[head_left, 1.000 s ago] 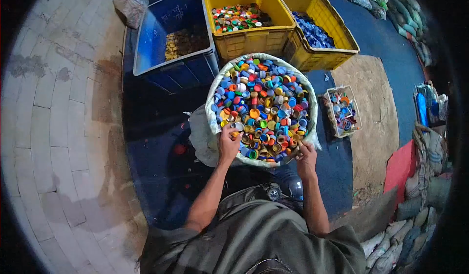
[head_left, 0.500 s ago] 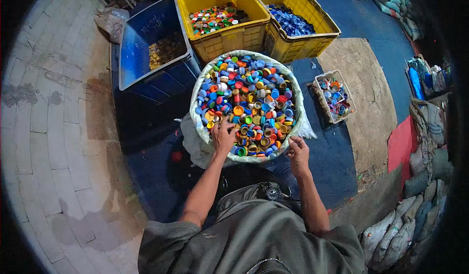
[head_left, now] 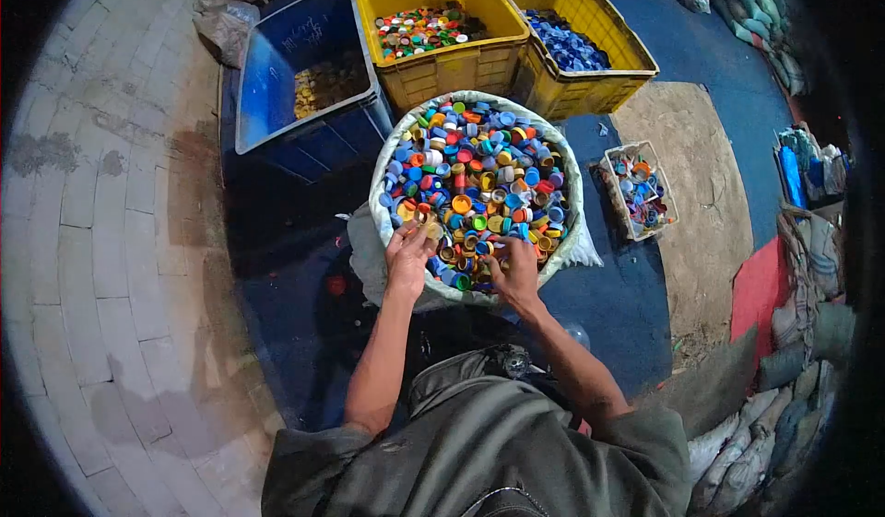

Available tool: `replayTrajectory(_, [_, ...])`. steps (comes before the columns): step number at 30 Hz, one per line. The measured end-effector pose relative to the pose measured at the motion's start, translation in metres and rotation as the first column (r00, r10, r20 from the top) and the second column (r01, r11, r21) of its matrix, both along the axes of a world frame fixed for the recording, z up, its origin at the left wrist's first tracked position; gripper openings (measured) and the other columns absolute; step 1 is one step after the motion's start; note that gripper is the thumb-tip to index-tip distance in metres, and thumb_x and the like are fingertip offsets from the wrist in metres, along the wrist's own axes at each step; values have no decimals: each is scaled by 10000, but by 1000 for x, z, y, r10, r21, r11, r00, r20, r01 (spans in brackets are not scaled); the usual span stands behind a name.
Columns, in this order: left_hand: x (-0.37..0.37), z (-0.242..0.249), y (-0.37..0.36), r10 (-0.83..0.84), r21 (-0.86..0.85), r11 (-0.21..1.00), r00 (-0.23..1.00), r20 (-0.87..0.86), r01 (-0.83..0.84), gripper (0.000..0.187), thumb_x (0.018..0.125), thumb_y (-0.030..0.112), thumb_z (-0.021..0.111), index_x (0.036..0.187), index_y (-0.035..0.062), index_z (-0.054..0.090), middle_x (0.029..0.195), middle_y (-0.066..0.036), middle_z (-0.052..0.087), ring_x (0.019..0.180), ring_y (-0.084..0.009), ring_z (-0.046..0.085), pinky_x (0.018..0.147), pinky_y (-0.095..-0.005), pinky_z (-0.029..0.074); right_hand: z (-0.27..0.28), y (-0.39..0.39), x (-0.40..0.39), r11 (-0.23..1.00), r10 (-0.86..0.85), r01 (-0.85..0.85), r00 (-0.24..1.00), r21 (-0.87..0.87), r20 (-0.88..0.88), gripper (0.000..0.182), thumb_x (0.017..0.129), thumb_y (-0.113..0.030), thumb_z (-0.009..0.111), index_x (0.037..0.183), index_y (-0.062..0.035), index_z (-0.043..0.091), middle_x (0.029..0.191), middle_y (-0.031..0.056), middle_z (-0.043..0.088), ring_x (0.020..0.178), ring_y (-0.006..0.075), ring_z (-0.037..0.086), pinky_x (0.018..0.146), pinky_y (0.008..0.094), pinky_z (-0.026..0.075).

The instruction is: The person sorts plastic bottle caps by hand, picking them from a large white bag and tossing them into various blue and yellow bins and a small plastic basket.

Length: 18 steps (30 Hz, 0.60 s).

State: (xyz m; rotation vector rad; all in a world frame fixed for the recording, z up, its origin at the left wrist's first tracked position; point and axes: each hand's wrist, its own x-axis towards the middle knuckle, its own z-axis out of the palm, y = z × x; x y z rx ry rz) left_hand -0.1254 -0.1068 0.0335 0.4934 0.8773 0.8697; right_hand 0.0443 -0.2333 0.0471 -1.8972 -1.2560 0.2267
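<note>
Where the bottle caps are heaped: mixed plastic bottle caps (head_left: 479, 162) are held in a round tub (head_left: 580, 205), filled nearly to its pale, liner-wrapped rim, directly in front of the person's body.
Left hand: the near-left part of the heap is covered by the left hand (head_left: 407, 257), its thumb and fingers closed around a tan cap (head_left: 430, 229).
Right hand: the near-right part is covered by the right hand (head_left: 518, 271), with its fingers bent downward; whether any cap is gripped cannot be told.
Bins beyond the tub: a blue bin (head_left: 341, 139) with yellowish caps, a yellow bin (head_left: 452, 80) with mixed caps and a second yellow bin (head_left: 581, 95) with blue caps are set side by side.
White basket: a small white basket (head_left: 656, 230) of mixed bits is placed right of the tub, near a brown sheet (head_left: 701, 176).
Spill risk: because the heap is loose and close to the rim, caps could be pushed over the near edge by a broad sweep of either wrist.
Drop risk: if the left grip were loosened, the tan cap could be lost among similar colours.
Hidden: lower layers are covered by upper caps, and both palms are turned from view.
Cut off: the yellow bins' far edges are cropped; the blue bin's inside is dimly lit.
</note>
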Motion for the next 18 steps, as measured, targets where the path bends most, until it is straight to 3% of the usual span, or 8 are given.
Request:
replayTrajectory(1, [-3,6,-2,15,-55,998,997,76,-11,267,857,94,642,1098,83,527,1097,-96,583,1020,-215,575,866,-369,489,-2,3,-3,997,-7,7,1000,-81,-5,321,725,-110,694,1028,-72,593,797,68,612,836,269,521,744,415,382])
replayTrajectory(3, [-7,16,-5,31,-111,994,985,171,-12,226,868,94,624,1075,99,532,1115,-94,573,1033,-240,570,887,-409,495,-11,12,-5,997,8,-1,995,-74,95,353,726,-105,704,1053,-68,578,842,55,615,851,267,503,767,401,362])
replayTrajectory(6, [-12,19,-11,87,-175,984,962,259,-42,189,863,67,624,1036,84,548,1058,-102,598,983,-235,590,874,-392,509,-18,17,-8,993,35,-16,985,-116,170,415,711,-135,712,1092,-73,560,914,45,628,906,257,490,800,415,317])
replayTrajectory(13, [-24,27,-19,114,-230,972,944,309,-42,158,869,109,580,1019,62,565,1030,-109,600,1020,-258,581,909,-430,486,-21,26,-17,982,39,16,957,-189,286,444,763,-293,688,1105,-56,535,955,79,606,947,270,480,791,445,302])
replayTrajectory(18, [-31,13,-22,188,-323,944,918,350,-70,153,857,159,569,959,45,568,908,-90,596,875,-240,590,840,-400,491,-19,35,-22,958,68,26,948,-287,312,522,762,-335,690,1150,-46,493,973,101,589,956,289,470,764,459,313])
